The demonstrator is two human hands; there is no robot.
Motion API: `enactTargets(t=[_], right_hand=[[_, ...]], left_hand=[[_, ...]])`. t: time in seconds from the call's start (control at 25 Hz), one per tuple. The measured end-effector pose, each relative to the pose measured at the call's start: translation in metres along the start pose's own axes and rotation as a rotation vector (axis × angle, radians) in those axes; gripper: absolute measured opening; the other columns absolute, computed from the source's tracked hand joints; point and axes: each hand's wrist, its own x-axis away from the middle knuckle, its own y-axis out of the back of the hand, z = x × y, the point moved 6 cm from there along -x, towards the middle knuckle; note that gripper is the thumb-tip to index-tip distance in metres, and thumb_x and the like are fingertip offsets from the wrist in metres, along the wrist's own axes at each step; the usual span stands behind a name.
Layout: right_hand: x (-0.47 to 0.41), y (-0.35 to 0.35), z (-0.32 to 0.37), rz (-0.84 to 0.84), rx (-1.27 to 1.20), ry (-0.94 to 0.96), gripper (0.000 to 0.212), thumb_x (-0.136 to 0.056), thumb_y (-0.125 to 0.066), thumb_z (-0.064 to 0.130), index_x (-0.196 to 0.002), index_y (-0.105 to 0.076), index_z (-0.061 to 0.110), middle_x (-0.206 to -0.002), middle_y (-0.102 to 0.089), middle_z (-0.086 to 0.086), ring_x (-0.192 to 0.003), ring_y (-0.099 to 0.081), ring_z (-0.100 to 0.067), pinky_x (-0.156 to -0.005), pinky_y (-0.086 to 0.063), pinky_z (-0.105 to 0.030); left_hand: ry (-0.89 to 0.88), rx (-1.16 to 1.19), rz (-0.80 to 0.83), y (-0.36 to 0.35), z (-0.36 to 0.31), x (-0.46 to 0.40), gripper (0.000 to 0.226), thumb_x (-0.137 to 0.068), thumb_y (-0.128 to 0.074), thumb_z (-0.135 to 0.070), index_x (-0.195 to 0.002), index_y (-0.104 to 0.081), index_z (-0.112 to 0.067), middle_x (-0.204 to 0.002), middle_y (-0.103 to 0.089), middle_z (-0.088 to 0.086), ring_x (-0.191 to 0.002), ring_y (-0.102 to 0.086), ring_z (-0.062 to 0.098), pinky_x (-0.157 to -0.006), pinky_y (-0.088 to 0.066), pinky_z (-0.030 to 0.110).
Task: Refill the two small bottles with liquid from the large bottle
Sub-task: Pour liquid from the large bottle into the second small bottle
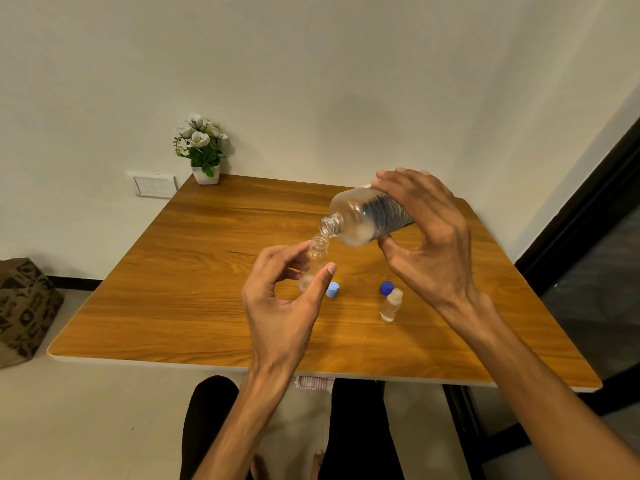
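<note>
My right hand (427, 233) grips the large clear bottle (360, 216), tipped on its side with its open mouth pointing down and left. That mouth sits just above the open neck of a small clear bottle (316, 261), which my left hand (284, 299) holds upright between thumb and fingers over the wooden table (194, 271). A second small bottle (391, 304), uncapped and with a little clear liquid in it, stands on the table below my right hand. A light blue cap (333, 289) and a dark blue cap (386, 287) lie on the table between the bottles.
A white pot of artificial flowers (202, 150) stands at the table's far left corner against the wall. A patterned bag (24, 306) sits on the floor to the left. A dark door frame (588, 209) runs along the right. My legs show under the table's front edge.
</note>
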Motion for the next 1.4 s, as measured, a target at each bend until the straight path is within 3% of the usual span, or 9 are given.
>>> enactTargets(t=[0.24,0.48,0.92,1.24,1.4], right_hand=[[-0.0025,0.0031,0.0003,-0.009,0.037,0.031,0.069,-0.076,-0.084,0.0,-0.141,-0.064,0.004,-0.147,-0.064,-0.01,-0.143,-0.054,-0.029,-0.124,-0.039,-0.052],[-0.004,0.0058,0.0005,-0.022,0.053,0.054,0.068,-0.076,-0.082,-0.001,-0.141,-0.063,0.004,-0.146,-0.064,-0.011,-0.142,-0.055,-0.031,-0.123,-0.04,-0.055],[-0.0053,0.0075,0.0008,-0.017,0.074,0.069,0.064,-0.078,-0.079,-0.002,-0.14,-0.065,0.002,-0.146,-0.065,-0.013,-0.142,-0.055,-0.033,-0.121,-0.04,-0.057],[-0.0056,0.0087,0.0036,-0.019,0.084,0.083,0.058,-0.08,-0.073,0.002,-0.138,-0.065,0.0,-0.145,-0.065,-0.014,-0.14,-0.056,-0.035,-0.12,-0.04,-0.058],[-0.0059,0.0091,0.0048,-0.019,0.092,0.091,0.056,-0.082,-0.07,0.004,-0.138,-0.066,0.0,-0.145,-0.066,-0.014,-0.14,-0.057,-0.036,-0.12,-0.04,-0.057]], left_hand=[[0.008,-0.012,0.008,-0.002,0.0023,0.0003,0.037,-0.083,-0.088,-0.02,-0.117,-0.075,-0.013,-0.106,-0.07,0.002,-0.095,-0.069,0.017,-0.079,-0.059,0.028],[0.006,0.001,0.007,-0.0035,0.0,0.0007,0.037,-0.083,-0.084,-0.03,-0.117,-0.073,-0.021,-0.107,-0.07,-0.001,-0.096,-0.069,0.018,-0.078,-0.06,0.033],[0.027,0.0,0.005,-0.0047,0.0003,0.0025,0.037,-0.083,-0.083,-0.033,-0.117,-0.071,-0.026,-0.107,-0.069,-0.006,-0.096,-0.069,0.016,-0.08,-0.06,0.03],[0.029,-0.009,0.007,-0.0048,0.0023,0.0041,0.039,-0.081,-0.088,-0.023,-0.118,-0.072,-0.021,-0.107,-0.069,-0.006,-0.097,-0.069,0.013,-0.08,-0.057,0.02],[0.035,-0.002,0.002,-0.0049,0.0007,0.0045,0.039,-0.081,-0.085,-0.031,-0.117,-0.072,-0.023,-0.107,-0.069,-0.009,-0.097,-0.069,0.011,-0.081,-0.054,0.015]])
